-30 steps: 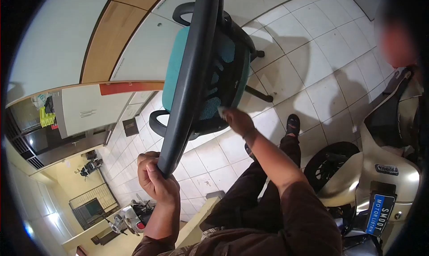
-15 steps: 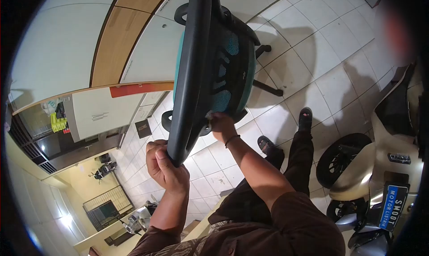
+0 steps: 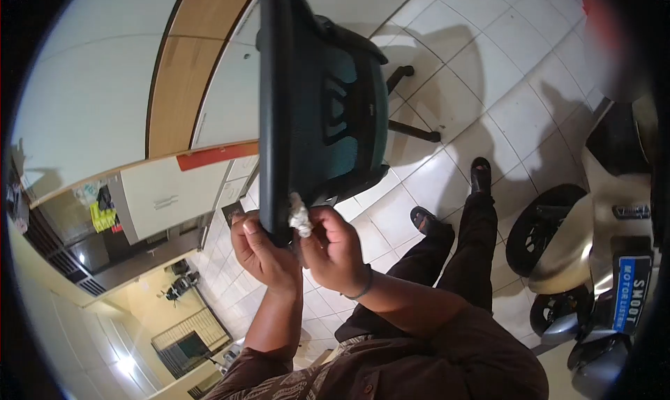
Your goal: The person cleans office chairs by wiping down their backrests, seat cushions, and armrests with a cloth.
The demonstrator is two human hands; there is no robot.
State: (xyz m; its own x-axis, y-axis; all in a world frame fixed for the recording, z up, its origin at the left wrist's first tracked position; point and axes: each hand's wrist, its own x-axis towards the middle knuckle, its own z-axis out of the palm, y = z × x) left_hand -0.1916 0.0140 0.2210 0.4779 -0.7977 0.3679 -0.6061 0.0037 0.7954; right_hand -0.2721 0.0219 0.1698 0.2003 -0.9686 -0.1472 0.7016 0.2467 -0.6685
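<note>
A black office chair (image 3: pixel 338 149) with a teal mesh back fills the upper middle of the head view. My left hand (image 3: pixel 262 250) is closed around the near end of the chair's thick black top frame (image 3: pixel 276 128). Close beside it, my right hand (image 3: pixel 335 250) pinches a crumpled white tissue (image 3: pixel 300 217), which touches or nearly touches the same end of the frame. Whether the crumpled piece is paper or cloth is hard to tell. Part of the left fingers is hidden behind the frame.
White cabinets (image 3: pixel 174 194) with a wooden strip (image 3: pixel 185 86) run along the left. To the right stands a light-coloured motor scooter (image 3: pixel 569 260) with a "SMOOT" plate (image 3: pixel 633 295). The chair's legs (image 3: pixel 415 131) rest on white floor tiles (image 3: pixel 447 177), near my sandalled feet.
My right hand has come away from the mesh back to the frame's end, near my left hand, bringing the white tissue into plain view. The left hand keeps its hold on the chair.
</note>
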